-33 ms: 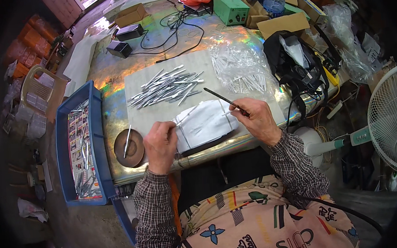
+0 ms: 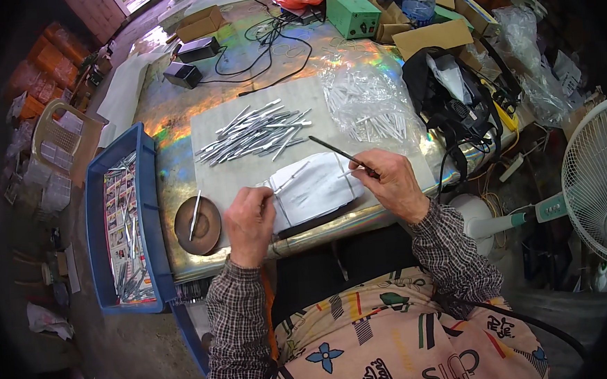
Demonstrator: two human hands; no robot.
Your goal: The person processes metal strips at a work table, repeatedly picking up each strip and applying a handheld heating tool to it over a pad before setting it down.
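My left hand (image 2: 250,224) is closed in a pinch on a slim silver-white stick (image 2: 292,178), which slants over a white cloth pad (image 2: 318,199) with a thin band near each side. Between the fingers of my right hand (image 2: 393,184) is a dark slender pointed rod (image 2: 330,147), its tip toward the upper left, above the pad's far edge. I cannot make out what kind of tool it is. Beyond the pad lies a loose pile of similar silver sticks (image 2: 258,131). A round brown dish (image 2: 208,240) left of my left hand holds one stick.
A blue tray (image 2: 154,219) with several sticks over printed paper stands at the left. Clear plastic bags of white sticks (image 2: 371,102) lie at the far right of the grey board (image 2: 209,174). Farther off are cables, a green box (image 2: 353,14) and a black bag (image 2: 443,90); right, a fan (image 2: 591,179).
My left hand has shifted slightly right, and the stick's end with it. The dark rod's tip in my right hand has moved a little to the left.
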